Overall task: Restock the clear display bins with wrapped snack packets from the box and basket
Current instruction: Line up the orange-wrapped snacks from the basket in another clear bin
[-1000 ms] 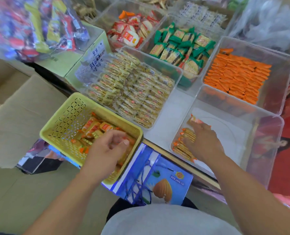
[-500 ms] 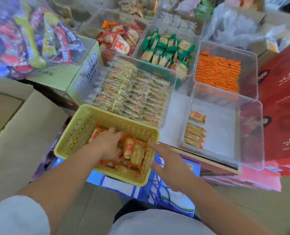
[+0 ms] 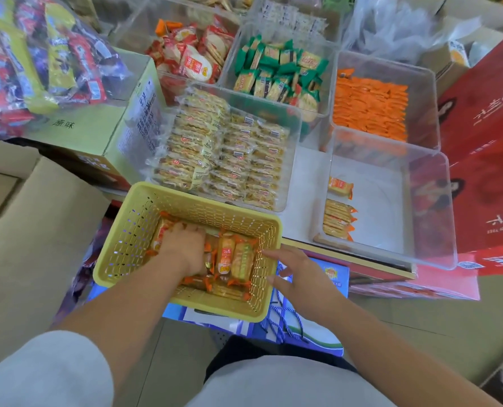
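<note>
Two hands at one yellow basket: stock entry

Item 1. Yellow basket (image 3: 133, 230), slotted walls, set on a blue bag (image 3: 312, 333). Orange-ended snack packets (image 3: 232, 259) are heaped loosely on its floor.

Item 2. Left hand (image 3: 182, 248), reached down inside the basket onto the heap. Its fingers are bent down among the packets with the tips hidden, so it cannot be told whether any packet is held.

Item 3. Right hand (image 3: 300, 274), held just outside the basket's right wall, above the blue bag. Its fingers are spread and nearly straight, nothing is held, and the forefinger tip is at the basket's right rim.

Item 4. Clear bin (image 3: 391, 254), right of the basket and slightly beyond it, mostly bare. One short row of packets (image 3: 337, 220) is stood on edge against the wall nearest the basket. A single packet (image 3: 340, 187) is laid flat just beyond that row.

Item 5. Full bin of pale biscuit packets (image 3: 224, 160), directly behind the basket.

Item 6. Bin of orange packets (image 3: 370, 110), beyond the basket to the right, behind the mostly bare bin.
</note>
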{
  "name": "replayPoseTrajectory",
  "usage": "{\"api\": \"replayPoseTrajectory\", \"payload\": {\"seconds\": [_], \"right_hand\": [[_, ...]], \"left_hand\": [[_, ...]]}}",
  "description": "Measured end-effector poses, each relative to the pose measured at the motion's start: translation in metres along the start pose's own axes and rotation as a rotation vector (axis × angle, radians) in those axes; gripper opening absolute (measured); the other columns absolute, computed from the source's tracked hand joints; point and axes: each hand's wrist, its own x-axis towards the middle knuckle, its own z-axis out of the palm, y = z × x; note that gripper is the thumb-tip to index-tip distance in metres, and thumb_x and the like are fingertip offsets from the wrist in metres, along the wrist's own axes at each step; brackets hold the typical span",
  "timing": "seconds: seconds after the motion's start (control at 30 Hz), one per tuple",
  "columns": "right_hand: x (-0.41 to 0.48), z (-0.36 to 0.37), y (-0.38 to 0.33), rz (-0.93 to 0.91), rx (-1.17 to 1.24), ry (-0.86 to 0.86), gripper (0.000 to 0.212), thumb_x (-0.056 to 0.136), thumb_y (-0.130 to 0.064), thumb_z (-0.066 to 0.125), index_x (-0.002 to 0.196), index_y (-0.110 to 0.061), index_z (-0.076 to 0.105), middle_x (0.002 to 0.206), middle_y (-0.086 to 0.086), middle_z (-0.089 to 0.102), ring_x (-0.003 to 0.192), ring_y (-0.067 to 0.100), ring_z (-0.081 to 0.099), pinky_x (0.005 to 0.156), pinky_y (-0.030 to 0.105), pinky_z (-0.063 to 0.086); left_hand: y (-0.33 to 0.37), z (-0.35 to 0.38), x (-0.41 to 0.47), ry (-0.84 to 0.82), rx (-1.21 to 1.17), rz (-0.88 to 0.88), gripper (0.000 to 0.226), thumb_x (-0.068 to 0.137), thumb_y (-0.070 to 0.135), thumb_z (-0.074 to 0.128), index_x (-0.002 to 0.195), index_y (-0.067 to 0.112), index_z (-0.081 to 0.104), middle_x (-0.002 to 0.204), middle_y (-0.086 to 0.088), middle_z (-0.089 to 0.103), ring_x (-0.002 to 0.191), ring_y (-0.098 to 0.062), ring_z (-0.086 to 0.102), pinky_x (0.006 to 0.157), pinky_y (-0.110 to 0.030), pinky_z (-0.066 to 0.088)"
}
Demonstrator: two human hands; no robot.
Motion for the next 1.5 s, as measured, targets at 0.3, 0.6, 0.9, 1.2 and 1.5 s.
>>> {"api": "replayPoseTrajectory", "payload": {"seconds": [0.3,0.6,0.9,1.2,1.5], "right_hand": [[0.002,0.002,0.002,0.007,0.002,-0.003,0.045,0.099,-0.040,0.062,0.138,-0.056,0.046,0.131,-0.029,0.035,0.095,-0.013,0.054,0.073,0.007,0.040],[0.004,0.006,0.005,0.014,0.026,0.009,0.047,0.096,-0.045,0.063,0.125,-0.071,0.036,0.129,-0.032,0.038,0.098,-0.013,0.055,0.069,0.012,0.043],[0.002,0.003,0.001,0.036,0.005,-0.003,0.048,0.097,-0.047,0.062,0.124,-0.072,0.032,0.128,-0.030,0.039,0.097,-0.013,0.054,0.069,0.014,0.045],[0.002,0.001,0.001,0.076,0.035,0.002,0.042,0.098,-0.043,0.062,0.130,-0.063,0.043,0.138,-0.016,0.046,0.097,0.000,0.061,0.039,0.003,0.035],[-0.007,-0.008,-0.023,0.004,-0.132,0.226,0.052,0.091,-0.049,0.068,0.139,-0.045,0.050,0.151,-0.014,0.034,0.139,0.011,0.032,0.107,0.032,0.040]], "left_hand": [[-0.001,0.004,0.009,-0.072,-0.040,0.054,0.104,0.071,0.059,0.081,0.157,0.027,0.031,0.153,-0.003,0.048,0.138,-0.030,0.046,0.115,-0.052,0.036],[-0.002,0.006,0.009,-0.029,-0.055,0.070,0.101,0.068,0.059,0.080,0.156,0.035,0.035,0.160,-0.002,0.035,0.147,-0.031,0.032,0.114,-0.054,0.031],[0.000,0.007,0.007,0.053,-0.146,0.115,0.093,0.066,0.037,0.083,0.150,0.032,0.043,0.132,-0.001,0.065,0.127,-0.028,0.056,0.108,-0.050,0.039],[-0.008,-0.010,-0.007,0.259,-0.256,-0.017,0.036,0.073,0.031,0.079,0.102,0.025,0.060,0.096,0.002,0.070,0.080,-0.024,0.059,0.064,-0.033,0.047],[-0.034,-0.037,-0.072,0.411,-0.949,-0.166,0.051,0.062,0.034,0.096,0.090,0.029,0.054,0.076,0.009,0.069,0.074,-0.015,0.066,0.061,-0.029,0.045]]}}
